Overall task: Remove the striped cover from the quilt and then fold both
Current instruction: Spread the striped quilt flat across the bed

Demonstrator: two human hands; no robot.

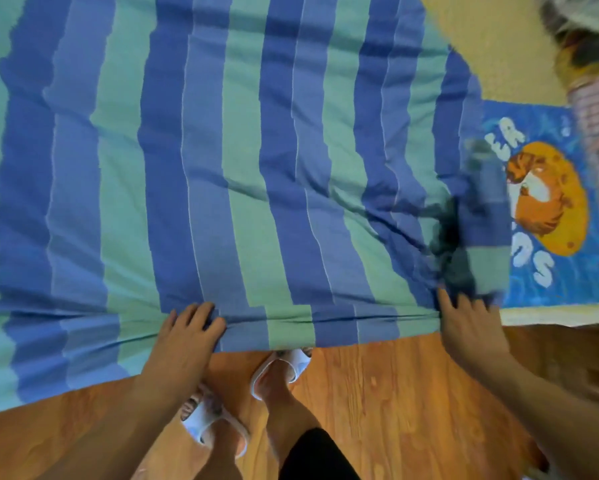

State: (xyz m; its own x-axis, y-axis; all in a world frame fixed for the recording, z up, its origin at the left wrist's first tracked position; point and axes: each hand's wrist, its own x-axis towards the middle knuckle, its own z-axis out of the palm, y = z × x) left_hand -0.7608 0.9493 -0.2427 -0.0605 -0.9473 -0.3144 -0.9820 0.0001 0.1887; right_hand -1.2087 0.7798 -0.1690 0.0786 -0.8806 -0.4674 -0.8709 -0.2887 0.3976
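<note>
Two hands at near hem, head view. Left hand [187,329] pinches cover [222,161]; right hand [464,322] grips hem by corner. Cover spread over bed, quilt judged inside, hidden. Fabric soft, light, wrinkles easily, likely bulky; best gripped at hem corners.
</note>
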